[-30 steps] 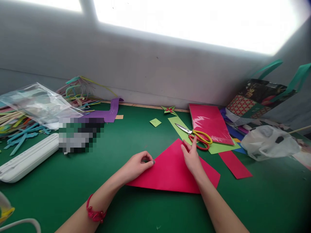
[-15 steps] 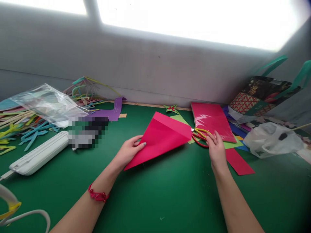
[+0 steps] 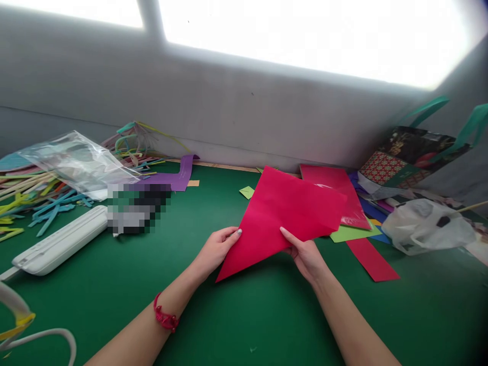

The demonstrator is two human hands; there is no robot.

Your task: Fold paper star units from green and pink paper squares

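While the left hand [image 3: 216,250] pinches its left edge and the right hand [image 3: 309,258] its near edge, the red paper [image 3: 284,208] slants lengthwise over the table [image 3: 206,320], sharp tip pointing near-left.

head view | from above green table [image 3: 229,325] | forward-down | facing wall [image 3: 244,114]

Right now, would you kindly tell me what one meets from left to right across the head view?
White bar, purple paper, left hand, green square, right hand, red strip, white bag. The held red sheet overlaps both hands, so I left it out.
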